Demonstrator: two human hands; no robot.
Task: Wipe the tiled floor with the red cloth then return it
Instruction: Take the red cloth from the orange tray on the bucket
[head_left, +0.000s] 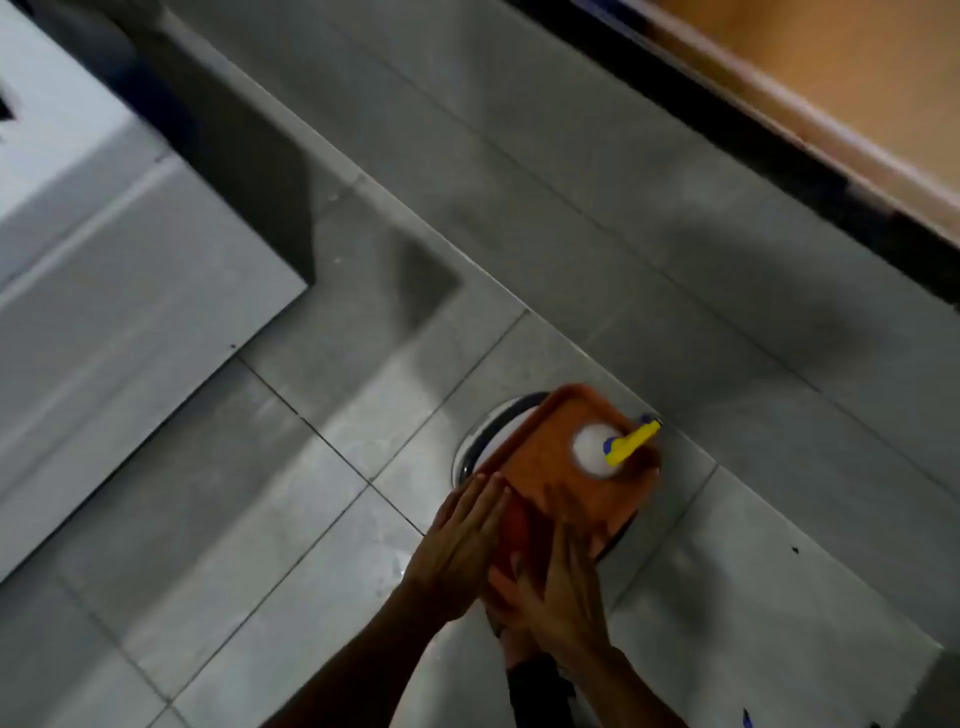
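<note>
The view is blurred. A red cloth (517, 525) shows as a dark red patch at the near end of an orange tray (545, 457). My left hand (462, 545) lies flat along the cloth's left side with its fingers straight. My right hand (563, 592) rests over the tray's near corner and the cloth's right edge, fingers spread, hiding part of both. Neither hand is curled around the cloth. Grey tiled floor (291, 545) surrounds the tray.
The tray sits on a round white container with a dark rim (470, 441). A white spray bottle with a yellow and blue nozzle (602, 449) stands on the tray. A white appliance (104, 270) fills the left. A dark skirting and wooden door (831, 93) run along the upper right.
</note>
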